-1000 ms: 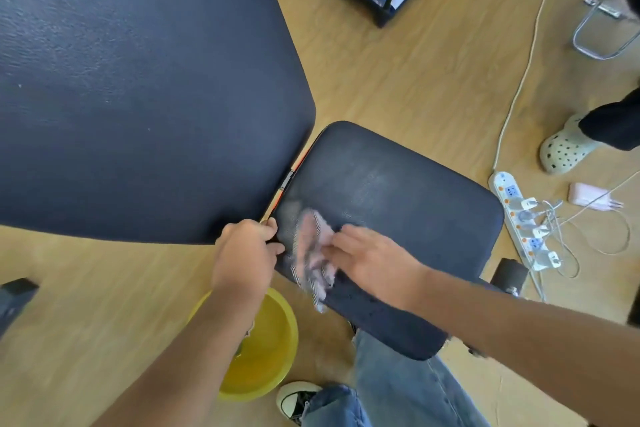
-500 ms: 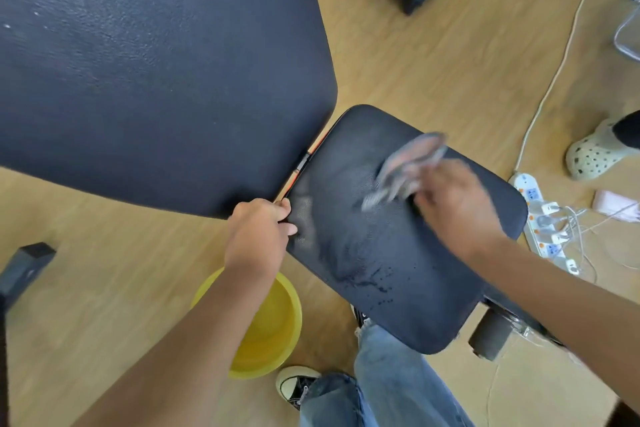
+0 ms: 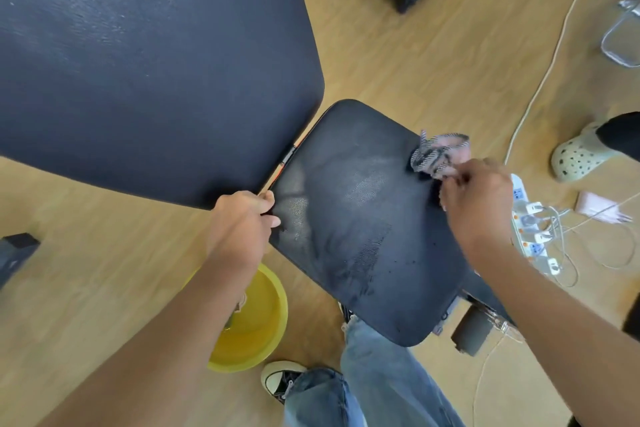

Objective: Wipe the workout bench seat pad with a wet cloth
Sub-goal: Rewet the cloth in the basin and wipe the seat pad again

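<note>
The black seat pad (image 3: 360,218) of the workout bench fills the middle of the view, with wet streaks and droplets across it. My right hand (image 3: 474,204) holds a bunched pink and black-white striped cloth (image 3: 438,152) at the pad's far right edge. My left hand (image 3: 242,222) grips the pad's left corner, by the gap to the large black back pad (image 3: 138,62).
A yellow basin (image 3: 256,322) sits on the wooden floor under my left forearm. A white power strip (image 3: 530,229) with plugs and cables lies right of the seat. Another person's foot in a pale clog (image 3: 578,156) stands at the right. My jeans and sneaker (image 3: 280,380) are below.
My right hand has swept the cloth from the pad's near left area across to its far right edge, leaving wet marks. The left hand kept its grip on the corner.
</note>
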Available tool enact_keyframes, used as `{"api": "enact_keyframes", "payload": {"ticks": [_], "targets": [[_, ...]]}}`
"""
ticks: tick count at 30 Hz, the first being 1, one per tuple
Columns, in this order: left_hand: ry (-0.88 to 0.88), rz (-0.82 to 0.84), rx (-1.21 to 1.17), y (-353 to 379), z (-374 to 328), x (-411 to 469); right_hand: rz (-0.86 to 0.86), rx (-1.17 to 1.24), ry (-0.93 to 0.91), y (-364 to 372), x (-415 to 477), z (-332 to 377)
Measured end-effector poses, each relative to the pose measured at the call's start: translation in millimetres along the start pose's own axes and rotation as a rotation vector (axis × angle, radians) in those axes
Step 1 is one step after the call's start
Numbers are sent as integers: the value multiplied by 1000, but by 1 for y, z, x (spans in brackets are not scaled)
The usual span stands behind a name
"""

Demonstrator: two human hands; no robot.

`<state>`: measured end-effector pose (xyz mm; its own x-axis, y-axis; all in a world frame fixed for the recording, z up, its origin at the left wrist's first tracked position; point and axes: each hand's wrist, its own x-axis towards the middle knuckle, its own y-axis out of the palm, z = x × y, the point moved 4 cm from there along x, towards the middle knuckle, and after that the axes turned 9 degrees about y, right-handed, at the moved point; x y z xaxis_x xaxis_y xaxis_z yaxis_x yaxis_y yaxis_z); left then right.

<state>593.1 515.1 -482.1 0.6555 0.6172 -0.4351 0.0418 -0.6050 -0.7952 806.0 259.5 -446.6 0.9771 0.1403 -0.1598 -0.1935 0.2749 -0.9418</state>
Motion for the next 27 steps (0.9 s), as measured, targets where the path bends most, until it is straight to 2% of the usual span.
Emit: {"api": "enact_keyframes", "payload": {"ticks": [1,3,5,6,7,8,9,10,12,13,14,15,16,17,18,19,20,21,22,23,26,27], "targets": [[-12,12,9,-1,-1,0,21,34,27,6,-14,0],[-43,51,32,0,0,3,250,-53,-211,30,-78,18],[-56,92,55,0,0,6,583,-198,-670,45,-155,29],[-53,99,49,1,-1,6,647,-267,-915,46,-171,27],[-47,90,29,1,-1,6,620,-326,-1109,43,-164,25],[-49,72,1,2,1,5,582,-371,-1142,39,-139,23],[-60,50,-27,1,2,5,504,-394,-1048,35,-107,22],[-64,33,-41,1,2,5,349,-321,-917,26,-70,21],[-45,34,-31,2,0,4,83,-110,-475,7,-18,11],[-44,43,-19,2,-1,4,41,-51,-298,5,-16,7],[-53,46,-11,2,-1,4,54,-6,-211,11,-30,7],[-61,46,-16,1,-1,4,127,2,-213,20,-53,10],[-64,43,-35,1,-1,3,260,-31,-284,30,-82,11],[-60,39,-56,1,-1,3,430,-88,-439,36,-114,14],[-55,36,-75,1,-1,2,569,-162,-643,37,-142,12],[-49,33,-95,1,0,0,636,-248,-875,35,-157,7],[-44,21,-126,2,0,-1,599,-326,-1078,29,-152,0],[-48,5,-157,3,1,-2,496,-358,-1175,23,-131,-4],[-59,-10,-181,3,1,-2,389,-348,-1118,17,-99,-6],[-59,-19,-184,3,1,-2,280,-292,-953,9,-63,-8],[24,-18,-120,2,-4,-2,40,-80,-133,-13,18,-32],[34,-15,-109,1,-4,-1,9,3,-3,-10,11,-38]]}}
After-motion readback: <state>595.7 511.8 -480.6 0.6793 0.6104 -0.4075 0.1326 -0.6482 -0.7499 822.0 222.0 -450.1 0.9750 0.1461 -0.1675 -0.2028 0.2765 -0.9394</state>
